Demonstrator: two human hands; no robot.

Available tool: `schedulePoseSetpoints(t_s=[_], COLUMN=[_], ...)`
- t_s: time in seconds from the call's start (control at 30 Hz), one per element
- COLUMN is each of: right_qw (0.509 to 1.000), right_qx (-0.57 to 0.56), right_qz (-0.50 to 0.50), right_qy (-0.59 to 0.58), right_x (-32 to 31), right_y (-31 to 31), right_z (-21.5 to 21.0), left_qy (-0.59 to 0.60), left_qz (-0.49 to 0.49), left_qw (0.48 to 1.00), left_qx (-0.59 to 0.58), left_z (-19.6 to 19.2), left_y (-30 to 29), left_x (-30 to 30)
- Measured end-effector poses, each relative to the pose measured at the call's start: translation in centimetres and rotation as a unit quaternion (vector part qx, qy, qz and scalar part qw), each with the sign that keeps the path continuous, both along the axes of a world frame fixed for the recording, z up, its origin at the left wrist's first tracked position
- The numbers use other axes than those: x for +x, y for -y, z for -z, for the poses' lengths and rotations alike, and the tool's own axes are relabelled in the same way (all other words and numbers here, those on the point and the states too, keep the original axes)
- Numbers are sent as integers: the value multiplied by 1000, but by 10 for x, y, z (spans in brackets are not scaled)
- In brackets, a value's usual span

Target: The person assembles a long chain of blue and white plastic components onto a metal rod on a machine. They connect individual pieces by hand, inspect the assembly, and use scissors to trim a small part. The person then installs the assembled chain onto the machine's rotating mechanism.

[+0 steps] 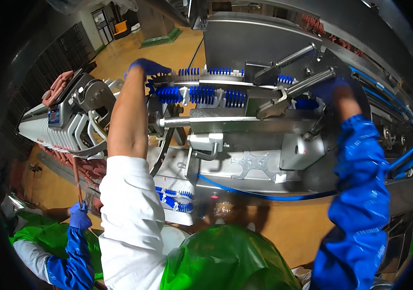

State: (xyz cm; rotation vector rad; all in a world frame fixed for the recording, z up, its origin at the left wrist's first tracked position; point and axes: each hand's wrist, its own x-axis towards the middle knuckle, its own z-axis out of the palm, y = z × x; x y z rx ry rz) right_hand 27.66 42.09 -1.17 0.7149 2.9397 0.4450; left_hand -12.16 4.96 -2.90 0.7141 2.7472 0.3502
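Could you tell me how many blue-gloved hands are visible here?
3: the left hand on the blue brush rollers, the right hand at the machine's metal lever, and a co-worker's hand lower left.

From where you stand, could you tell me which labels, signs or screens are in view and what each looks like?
Control panel: left end of the steel machine, small blue rectangle with a dark display.
Door signs: far top left, pale rectangular sheets on a dark door.
No packages visible. The left hand touches the blue brush rollers.
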Motion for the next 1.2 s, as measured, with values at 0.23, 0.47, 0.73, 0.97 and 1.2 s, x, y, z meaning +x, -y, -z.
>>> schedulePoseSetpoints(t_s=[0.23,0.47,0.73,0.97,1.2], right_qw=[973,960,936,970,937], right_qx=[-169,-205,-218,-185,-101], right_qz=[100,104,60,106,187], right_qy=[-117,-161,-270,-115,-276], right_x=[-17,-24,-40,-41,-35], right_y=[-43,-57,-51,-44,6], right_z=[65,61,78,51,7], left_qy=[105,78,8,-104,20], left_qz=[-33,-20,-12,24,12], left_qw=[985,996,1000,994,999], left_qx=[132,43,11,9,45], left_z=[4,6,22,32,21], left_y=[5,24,9,-11,16], left_x=[63,37,35,36,27])
